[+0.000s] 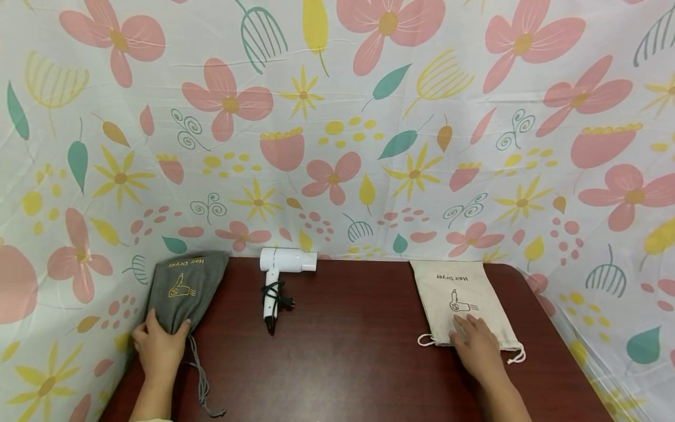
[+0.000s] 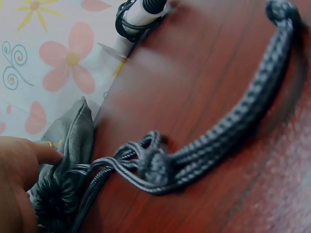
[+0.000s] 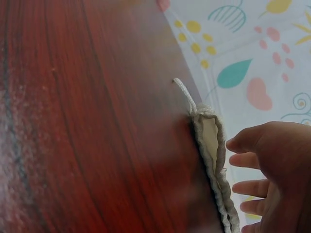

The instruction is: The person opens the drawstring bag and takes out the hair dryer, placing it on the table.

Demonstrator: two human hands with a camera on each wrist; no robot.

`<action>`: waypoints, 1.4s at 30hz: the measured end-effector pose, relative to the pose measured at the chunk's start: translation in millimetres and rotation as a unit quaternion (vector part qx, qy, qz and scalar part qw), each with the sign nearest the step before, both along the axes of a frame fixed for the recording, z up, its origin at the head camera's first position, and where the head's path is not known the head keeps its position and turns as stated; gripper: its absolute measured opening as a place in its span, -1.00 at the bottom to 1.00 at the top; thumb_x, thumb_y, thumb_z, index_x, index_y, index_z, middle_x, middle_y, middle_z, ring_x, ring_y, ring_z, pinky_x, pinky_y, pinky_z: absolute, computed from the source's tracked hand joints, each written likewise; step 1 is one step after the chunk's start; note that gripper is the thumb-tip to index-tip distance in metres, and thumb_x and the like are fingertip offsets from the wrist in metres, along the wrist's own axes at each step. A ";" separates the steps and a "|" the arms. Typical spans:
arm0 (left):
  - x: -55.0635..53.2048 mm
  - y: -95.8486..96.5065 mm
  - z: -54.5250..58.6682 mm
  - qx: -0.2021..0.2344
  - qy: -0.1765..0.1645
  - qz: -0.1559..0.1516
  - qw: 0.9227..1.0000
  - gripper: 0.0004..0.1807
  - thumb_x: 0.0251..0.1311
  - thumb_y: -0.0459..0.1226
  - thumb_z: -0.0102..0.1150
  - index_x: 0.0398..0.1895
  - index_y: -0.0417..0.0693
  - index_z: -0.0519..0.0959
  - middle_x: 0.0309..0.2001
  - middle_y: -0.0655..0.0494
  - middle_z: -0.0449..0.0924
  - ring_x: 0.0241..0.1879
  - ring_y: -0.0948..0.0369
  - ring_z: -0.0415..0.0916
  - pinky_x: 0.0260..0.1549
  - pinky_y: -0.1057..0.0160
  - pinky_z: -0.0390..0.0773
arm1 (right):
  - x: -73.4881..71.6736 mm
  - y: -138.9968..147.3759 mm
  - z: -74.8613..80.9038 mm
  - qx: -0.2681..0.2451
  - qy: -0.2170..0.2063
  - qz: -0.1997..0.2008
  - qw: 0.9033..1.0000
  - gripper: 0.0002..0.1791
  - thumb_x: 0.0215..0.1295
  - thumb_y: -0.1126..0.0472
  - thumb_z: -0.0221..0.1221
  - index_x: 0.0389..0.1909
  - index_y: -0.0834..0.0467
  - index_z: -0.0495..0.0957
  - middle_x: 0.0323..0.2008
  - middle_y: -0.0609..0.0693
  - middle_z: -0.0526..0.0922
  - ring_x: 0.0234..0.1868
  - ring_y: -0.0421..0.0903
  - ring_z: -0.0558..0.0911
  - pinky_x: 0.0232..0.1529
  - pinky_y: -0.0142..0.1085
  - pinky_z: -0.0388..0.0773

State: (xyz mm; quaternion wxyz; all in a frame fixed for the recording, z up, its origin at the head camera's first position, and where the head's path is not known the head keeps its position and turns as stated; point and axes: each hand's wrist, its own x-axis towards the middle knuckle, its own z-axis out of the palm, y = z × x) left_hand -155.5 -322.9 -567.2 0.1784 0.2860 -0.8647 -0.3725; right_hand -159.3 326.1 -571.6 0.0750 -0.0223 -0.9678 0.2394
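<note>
At the table's left side, my left hand [image 1: 160,344] grips a grey drawstring bag [image 1: 184,287] near its gathered neck, thumb on one side and fingers on the other. The bag is printed "Hair Dryer"; its braided grey cord [image 2: 218,126] trails over the table. My right hand [image 1: 477,347] is over the lower part of a cream drawstring bag [image 1: 453,275] with the same print. In the right wrist view its fingers [image 3: 250,188] are extended close to the bag's slightly parted mouth [image 3: 210,138]. A white hair dryer [image 1: 287,260] lies between the bags, its black cord [image 1: 274,293] wound round the handle.
The dark red wooden table [image 1: 337,351] has a rounded far right corner. A white cloth [image 1: 337,129] with flowers and leaves hangs behind the table and along both sides. White cord loops [image 1: 518,355] stick out at the cream bag's corners.
</note>
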 end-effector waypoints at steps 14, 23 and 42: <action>-3.0 -4.0 -8.5 -0.025 -0.031 -0.010 0.999 -0.09 0.21 -0.16 0.32 0.47 -0.39 0.07 0.23 -0.74 0.10 0.23 -0.57 0.07 0.12 -0.43 0.16 | 1.6 -6.7 0.4 -0.002 0.062 0.006 0.998 -0.54 0.32 0.21 0.24 0.18 0.34 0.56 0.24 0.53 0.44 0.33 0.58 0.27 0.27 0.37 0.18; -6.5 -5.9 -11.3 -0.016 -0.024 -0.014 0.999 -0.11 0.23 -0.21 0.27 0.49 -0.38 0.03 0.25 -0.73 0.10 0.25 -0.58 0.02 0.17 -0.44 0.05 | 2.2 -10.5 1.7 -0.010 0.092 0.015 0.996 -0.57 0.30 0.23 0.24 0.15 0.33 0.59 0.22 0.51 0.47 0.32 0.56 0.30 0.26 0.33 0.21; -8.5 2.2 -18.6 0.019 0.050 0.020 0.998 -0.30 0.23 -0.28 0.14 0.37 -0.39 0.15 0.16 -0.67 0.14 0.13 -0.55 0.10 0.05 -0.35 0.16 | 1.9 -16.2 4.3 -0.024 0.081 0.017 0.996 -0.58 0.33 0.22 0.23 0.17 0.31 0.58 0.27 0.47 0.45 0.35 0.49 0.30 0.28 0.31 0.20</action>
